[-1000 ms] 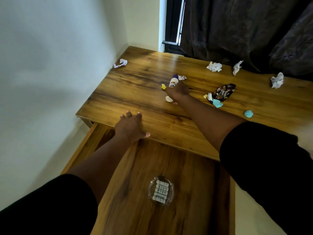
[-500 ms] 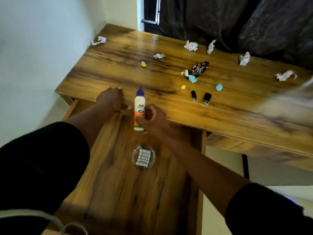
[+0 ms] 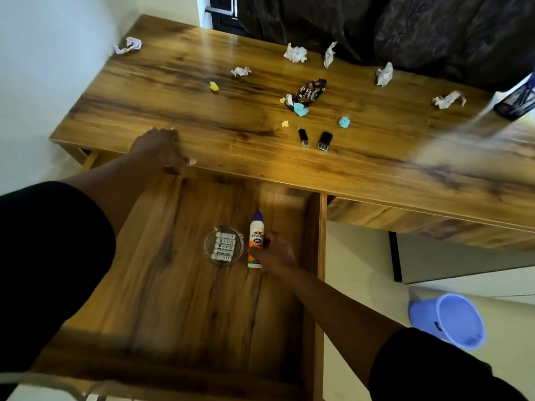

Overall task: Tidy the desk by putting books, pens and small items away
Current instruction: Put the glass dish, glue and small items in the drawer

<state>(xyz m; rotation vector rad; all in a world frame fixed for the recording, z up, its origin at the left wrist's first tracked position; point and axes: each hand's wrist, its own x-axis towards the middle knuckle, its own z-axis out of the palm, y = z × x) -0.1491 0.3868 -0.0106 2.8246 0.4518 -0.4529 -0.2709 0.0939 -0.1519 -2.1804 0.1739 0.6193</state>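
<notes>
Gripping a white glue bottle (image 3: 256, 243) with a purple cap, the right hand (image 3: 275, 254) holds it inside the open drawer (image 3: 162, 299). Just to that hand's left, beside the bottle, sits a glass ashtray (image 3: 223, 245) holding batteries. The left hand (image 3: 159, 149) rests with spread, relaxed fingers on the desk (image 3: 231, 134) edge above the drawer. Beyond it lie crumpled paper (image 3: 295, 53) and a snack wrapper (image 3: 311, 91).
</notes>
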